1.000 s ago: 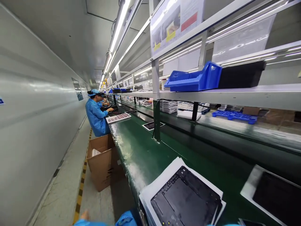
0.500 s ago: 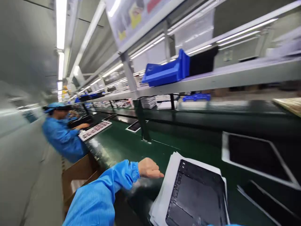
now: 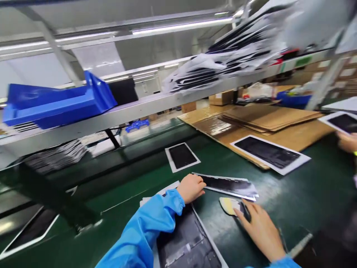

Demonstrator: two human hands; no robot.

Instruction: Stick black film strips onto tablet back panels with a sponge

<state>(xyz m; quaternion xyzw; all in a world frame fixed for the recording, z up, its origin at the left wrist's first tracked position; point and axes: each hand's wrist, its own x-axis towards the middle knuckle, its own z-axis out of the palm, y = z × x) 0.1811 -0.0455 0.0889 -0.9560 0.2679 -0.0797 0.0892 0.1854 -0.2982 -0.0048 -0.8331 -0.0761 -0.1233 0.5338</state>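
Observation:
My left hand [image 3: 192,188], in a blue sleeve, has its fingers curled at the left end of a dark, white-edged panel [image 3: 227,185]; whether it grips the panel is hidden. Beneath that forearm, a black rectangular panel [image 3: 186,242] with small moulded details lies on white sheets. To the right, my right hand [image 3: 260,227] is closed round a small tool [image 3: 230,206] with a pale yellow rounded end and a black part, held low over the green work surface. The tool's exact kind does not show.
Other white-edged black panels [image 3: 182,156] lie farther back, one [image 3: 269,150] partly over brown cardboard [image 3: 272,117]. Above runs a shelf with a blue bin [image 3: 55,104] and stacked wrapped sheets [image 3: 217,70]. At the right edge, another person's hand [image 3: 347,142] holds a panel.
The view has swung right. My left hand has gone from beside the stack to the end of the dark panel beyond it. My right hand has come into view with the small tool.

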